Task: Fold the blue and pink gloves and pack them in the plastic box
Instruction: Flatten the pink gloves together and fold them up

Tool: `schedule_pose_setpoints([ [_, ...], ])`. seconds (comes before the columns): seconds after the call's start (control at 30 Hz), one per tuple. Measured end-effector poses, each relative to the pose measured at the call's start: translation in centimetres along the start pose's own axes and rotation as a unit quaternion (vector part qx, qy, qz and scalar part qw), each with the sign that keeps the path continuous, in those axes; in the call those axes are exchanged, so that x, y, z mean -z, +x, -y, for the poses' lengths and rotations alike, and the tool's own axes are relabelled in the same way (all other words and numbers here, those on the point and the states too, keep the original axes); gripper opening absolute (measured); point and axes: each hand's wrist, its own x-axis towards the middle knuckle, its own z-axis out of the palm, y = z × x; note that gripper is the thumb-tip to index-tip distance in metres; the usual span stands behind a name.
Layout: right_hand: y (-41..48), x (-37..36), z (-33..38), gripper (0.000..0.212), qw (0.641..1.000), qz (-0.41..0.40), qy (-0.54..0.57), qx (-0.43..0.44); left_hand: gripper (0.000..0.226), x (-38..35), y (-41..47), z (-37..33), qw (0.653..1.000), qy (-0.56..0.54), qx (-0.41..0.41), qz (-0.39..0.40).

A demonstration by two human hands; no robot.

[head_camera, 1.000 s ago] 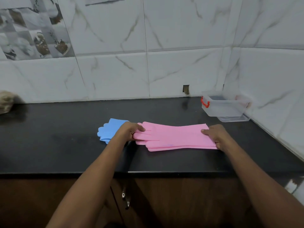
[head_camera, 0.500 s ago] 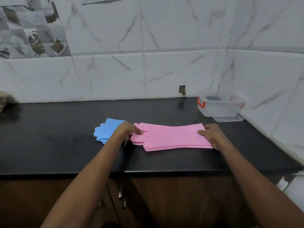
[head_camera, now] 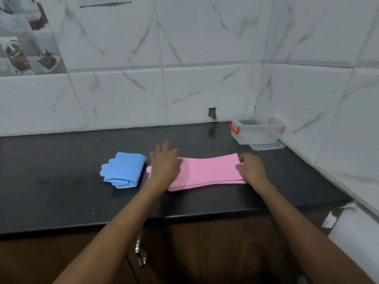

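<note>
The pink gloves lie stretched flat, left to right, on the black counter. My left hand is over their finger end with its fingers spread, blurred. My right hand pinches the cuff end at the right. The blue gloves sit folded in a small stack just left of the pink ones, untouched. The clear plastic box with red latches stands open in the back right corner.
The box sits on its clear lid against the tiled corner walls. The counter's front edge runs below my forearms, with a brown cabinet and a metal handle underneath.
My left hand has let go of the pink glove fingers and now has its own fingers spread above them. The blue stack is uncovered. The view has shifted slightly.
</note>
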Motion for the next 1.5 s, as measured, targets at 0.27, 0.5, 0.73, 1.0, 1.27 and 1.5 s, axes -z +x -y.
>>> schedule_pose_setpoints([
  [0.27,-0.3,0.8,-0.4,0.015,0.994,-0.002,0.087,-0.064,0.070,-5.7,-2.8,-5.4,0.946,0.028,-0.256,0.198],
  [0.5,-1.1,2.3,0.0,0.022,0.989,0.030,0.105,-0.103,0.053,-6.0,-2.5,-5.0,0.938,0.004,-0.282,0.202],
  [0.73,-1.7,4.6,-1.5,0.019,0.973,0.004,0.101,-0.209,0.040,-5.6,-2.2,-5.0,0.943,-0.102,-0.262,0.181],
  [1.0,-2.2,3.9,-0.8,0.032,0.983,0.082,0.035,-0.159,0.014,-5.5,-2.8,-7.1,0.960,-0.180,-0.212,0.033],
  [1.27,-4.1,1.9,2.4,0.038,0.982,0.047,-0.063,-0.174,0.055,-5.7,-3.0,-6.1,0.921,-0.138,-0.311,0.192],
  [1.5,-3.8,1.6,4.4,0.035,0.981,0.029,0.100,-0.161,0.060,-4.8,-2.7,-6.0,0.899,-0.292,-0.187,0.269],
])
